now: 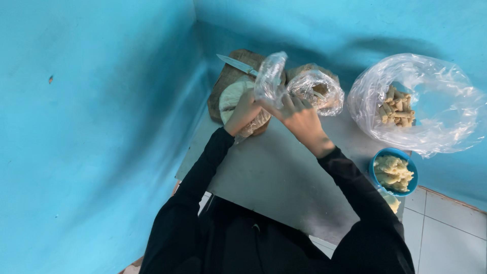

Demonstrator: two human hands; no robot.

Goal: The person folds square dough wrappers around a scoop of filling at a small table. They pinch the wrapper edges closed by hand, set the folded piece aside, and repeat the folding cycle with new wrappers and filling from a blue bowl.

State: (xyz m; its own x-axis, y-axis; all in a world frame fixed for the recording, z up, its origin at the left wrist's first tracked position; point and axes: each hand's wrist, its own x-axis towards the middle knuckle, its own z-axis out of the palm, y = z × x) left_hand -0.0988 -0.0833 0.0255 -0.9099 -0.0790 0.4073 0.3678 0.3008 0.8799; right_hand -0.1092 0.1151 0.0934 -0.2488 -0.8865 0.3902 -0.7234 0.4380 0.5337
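Two hands meet on a small clear plastic bag [271, 76] at the upper middle of the frame, just above the far edge of the grey bench [269, 172]. It could well slip or tear from here: the film is thin and bunched, and a pull from both sides at once might split it or spill whatever is inside, which cannot be made out.

Fingers of the left hand [243, 109] are curled shut on the bag's lower edge, pinching the film. Those of the right hand [300, 117] are also closed, gripping the film between this bag and a second crumpled clear bag [317, 89] just to its right.

Behind the hands, a knife [237, 64] lies across a round wooden board [231, 76], with a pale flat round [232, 96] resting on it. At the right, a large open clear bag [421, 101] holds short tan rolls [398, 107]; below it, a blue bowl [379, 160] of pale yellow mash sits at the bench edge.
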